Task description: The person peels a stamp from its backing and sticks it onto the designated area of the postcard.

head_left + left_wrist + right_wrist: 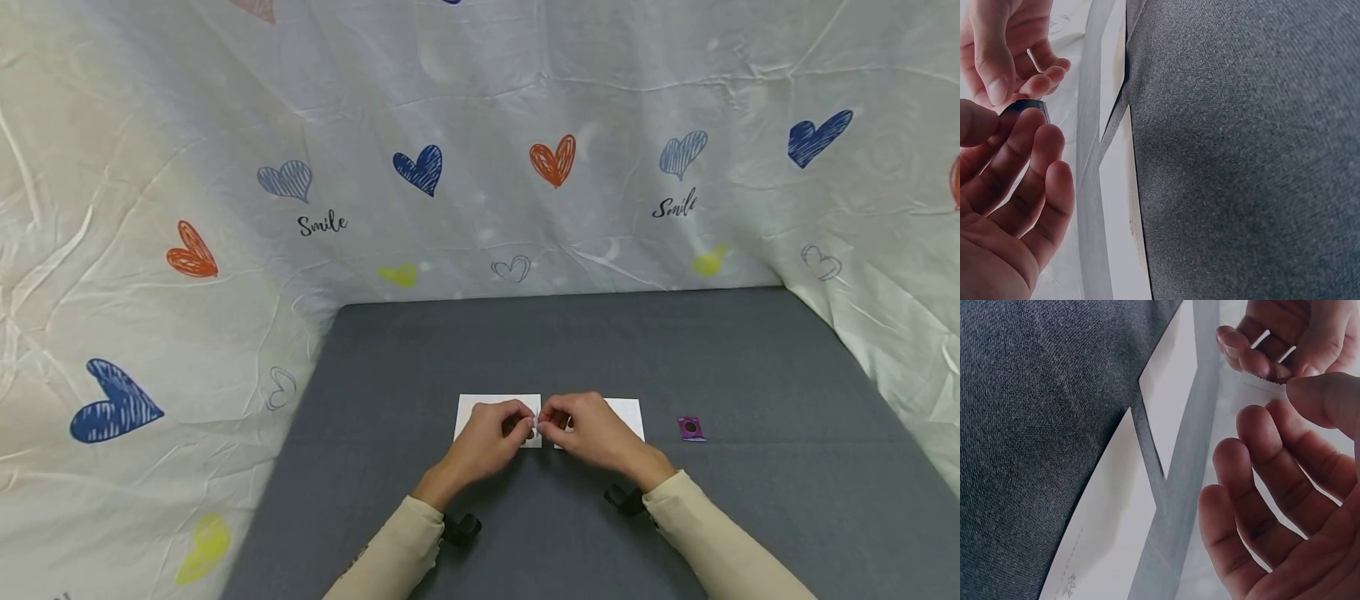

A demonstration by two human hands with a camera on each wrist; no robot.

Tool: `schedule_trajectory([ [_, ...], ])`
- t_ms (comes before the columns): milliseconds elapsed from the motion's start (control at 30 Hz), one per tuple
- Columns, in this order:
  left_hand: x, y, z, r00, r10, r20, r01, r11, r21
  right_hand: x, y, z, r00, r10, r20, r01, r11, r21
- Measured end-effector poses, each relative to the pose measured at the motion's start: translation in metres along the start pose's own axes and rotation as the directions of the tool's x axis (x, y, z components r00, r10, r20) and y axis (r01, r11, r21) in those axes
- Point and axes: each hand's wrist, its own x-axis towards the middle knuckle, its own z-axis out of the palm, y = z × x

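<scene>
A small thin packet (1259, 394) with a zigzag edge is held up between both hands. It looks whitish in the right wrist view and dark in the left wrist view. My left hand (491, 433) pinches one side between thumb and fingertips. On the opposite side, my right hand (592, 429) pinches it the same way, its other fingers loosely bent. Under the left hand lies a white card (474, 406), and a second white card (628, 411) is partly covered by the right hand. The fingertips hide much of the packet.
A purple square packet (692, 429) with a dark round mark lies right of the cards. Dark grey cloth covers the table (450, 350). Behind and at the sides hangs a white curtain (480, 208) printed with hearts.
</scene>
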Motion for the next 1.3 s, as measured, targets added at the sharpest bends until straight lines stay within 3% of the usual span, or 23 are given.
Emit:
schedule_trajectory([
  [667,-0.0030,-0.0002,-0.0002,1.000,0.025,0.000,-0.025,0.998,0.053,-0.0017,-0.0017,0.0017,1.000,0.011,0.009,-0.010,1.000,-0.026],
  [1300,-0.0043,-0.0012,-0.0060,1.000,0.000,0.026,-0.002,0.998,0.064,-0.0032,0.0002,-0.0003,1.000,0.019,-0.015,-0.019,0.999,-0.035],
])
